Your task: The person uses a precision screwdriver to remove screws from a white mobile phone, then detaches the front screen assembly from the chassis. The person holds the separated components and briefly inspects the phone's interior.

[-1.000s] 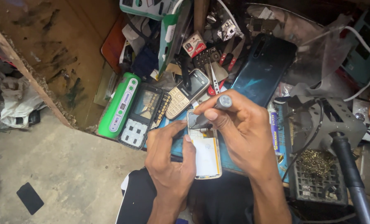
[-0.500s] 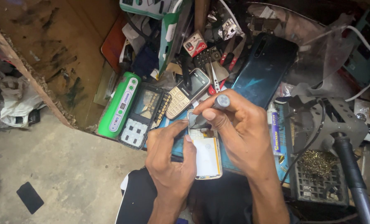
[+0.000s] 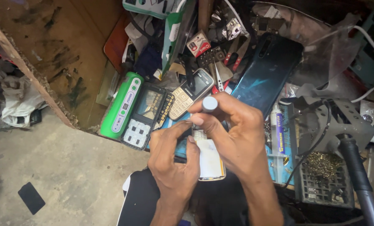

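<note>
Left hand [image 3: 174,167] clamped on opened phone [image 3: 210,161], steadying it; right hand [image 3: 233,134] pinching screwdriver [image 3: 209,104] upright, tip down onto phone.

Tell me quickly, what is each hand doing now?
Left hand: closed on the small opened phone, steadying it.
Right hand: closed on a grey-capped tool, held upright over the phone.

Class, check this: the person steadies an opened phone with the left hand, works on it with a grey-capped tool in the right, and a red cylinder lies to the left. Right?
Not quite. The head view shows the cylinder is green, not red. The left hand does steady the opened phone, and the right hand holds the grey-capped tool.
</note>
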